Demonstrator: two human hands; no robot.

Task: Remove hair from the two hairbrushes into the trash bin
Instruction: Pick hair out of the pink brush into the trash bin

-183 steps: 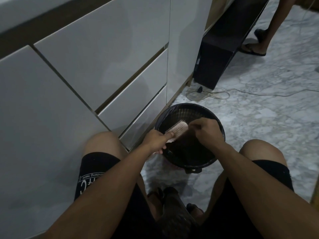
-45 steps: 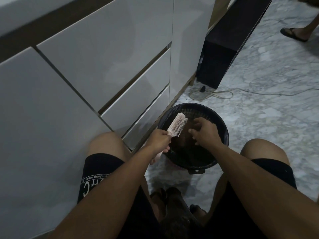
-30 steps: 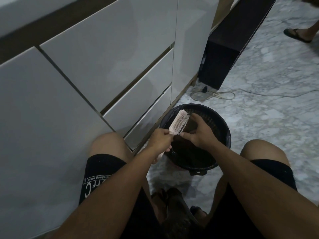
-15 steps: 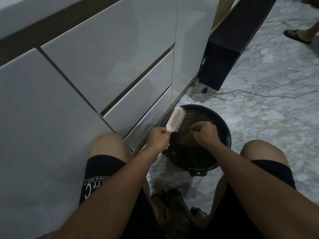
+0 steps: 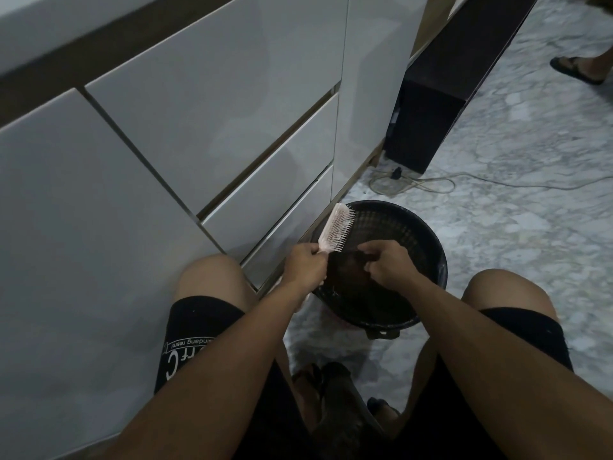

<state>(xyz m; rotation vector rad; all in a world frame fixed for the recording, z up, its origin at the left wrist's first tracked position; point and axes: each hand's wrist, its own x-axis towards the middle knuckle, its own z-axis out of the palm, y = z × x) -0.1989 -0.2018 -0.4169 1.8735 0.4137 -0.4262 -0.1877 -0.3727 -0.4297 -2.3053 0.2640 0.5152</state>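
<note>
- Hairbrush [image 5: 335, 231] now tipped upright in the left hand [image 5: 306, 265], gripped by the handle, bristles facing the bin; a second ago it lay flatter, with fingers on the bristles.
- Right hand [image 5: 386, 264] has pulled off the brush and is pinched over the trash bin [image 5: 434, 247]; can't tell if it holds hair.
- Likely dropping a tuft; second brush not in view.
- Cabinet drawers [image 5: 232, 134] behind.

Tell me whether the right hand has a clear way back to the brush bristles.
Probably yes: the right hand hovers over the trash bin beside the hairbrush, whose bristles face it with nothing between.
</note>
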